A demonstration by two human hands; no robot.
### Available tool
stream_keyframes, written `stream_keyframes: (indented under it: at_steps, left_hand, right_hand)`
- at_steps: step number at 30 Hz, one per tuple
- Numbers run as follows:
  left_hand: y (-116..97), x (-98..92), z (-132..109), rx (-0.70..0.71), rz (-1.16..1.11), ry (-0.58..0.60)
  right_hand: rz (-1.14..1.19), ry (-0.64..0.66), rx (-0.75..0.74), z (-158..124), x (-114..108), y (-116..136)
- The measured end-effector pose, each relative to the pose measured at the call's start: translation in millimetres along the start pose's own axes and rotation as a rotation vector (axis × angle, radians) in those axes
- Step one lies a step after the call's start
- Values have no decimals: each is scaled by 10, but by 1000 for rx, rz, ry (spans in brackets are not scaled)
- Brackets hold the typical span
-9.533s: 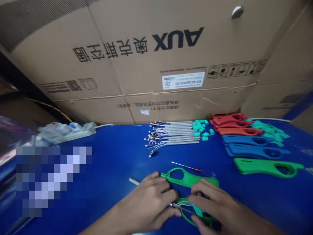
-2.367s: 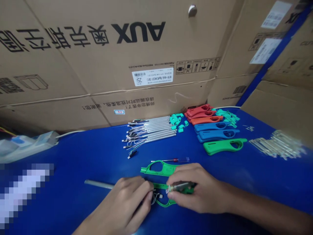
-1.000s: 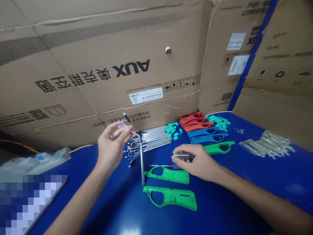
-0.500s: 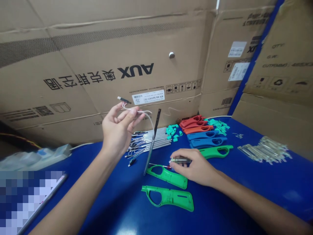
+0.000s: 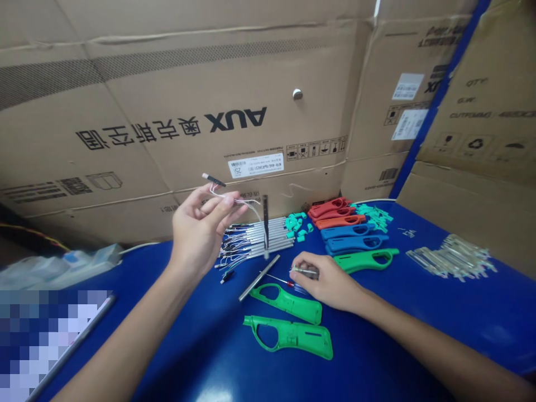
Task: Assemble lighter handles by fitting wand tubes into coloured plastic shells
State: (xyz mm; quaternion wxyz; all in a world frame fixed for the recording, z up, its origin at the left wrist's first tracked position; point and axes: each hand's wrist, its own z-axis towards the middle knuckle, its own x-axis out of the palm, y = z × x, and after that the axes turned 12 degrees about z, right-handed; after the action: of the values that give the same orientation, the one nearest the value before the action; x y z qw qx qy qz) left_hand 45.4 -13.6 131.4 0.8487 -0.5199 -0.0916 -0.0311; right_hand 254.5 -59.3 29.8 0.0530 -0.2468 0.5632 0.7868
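My left hand (image 5: 201, 223) is raised, pinching thin white igniter wires (image 5: 247, 202) between thumb and fingers. A black piezo igniter (image 5: 214, 180) with a white tip sticks up past its fingertips. From the wires hangs a dark, narrow perforated strip (image 5: 265, 223). Below it a bare silver metal tube (image 5: 259, 277) slants near the tip of a green lighter half-shell (image 5: 288, 301). A second green half-shell (image 5: 293, 338) lies in front. My right hand (image 5: 326, 279) is closed around a small see-through lighter tank (image 5: 307, 272), mostly hidden by the fingers. A thin screwdriver with a red collar (image 5: 290, 284) lies beside it.
Behind are silver tubes with wires (image 5: 268, 237), teal caps (image 5: 295, 223), and red, orange, blue (image 5: 355, 243) and green lighter shells. Clear tanks (image 5: 450, 257) lie at right. Cardboard boxes (image 5: 176, 84) wall the back; a power strip (image 5: 92, 259) sits left.
The silver tube has come off the dark strip and dropped lower, apart from it. The strip now hangs more upright. My right hand has shifted slightly left with the tank.
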Motion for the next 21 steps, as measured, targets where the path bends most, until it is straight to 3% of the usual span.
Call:
stream_keyframes:
  at_steps: [7,12,18,21]
  left_hand:
    - [-40,-176,-75,-42,5,-15]
    - [-93,-326,-162,-85,22,-26]
    - [-151,-466,-239,-131,16,-46]
    - [-163,-479,-253,-141,12,-37]
  right_hand:
    - [-330,-43,71,22,-41,-74]
    - [-409,-19,89,21,-3,-166]
    - [-222,-38,23,116,49,-8]
    - [15,48,4,207,105,174]
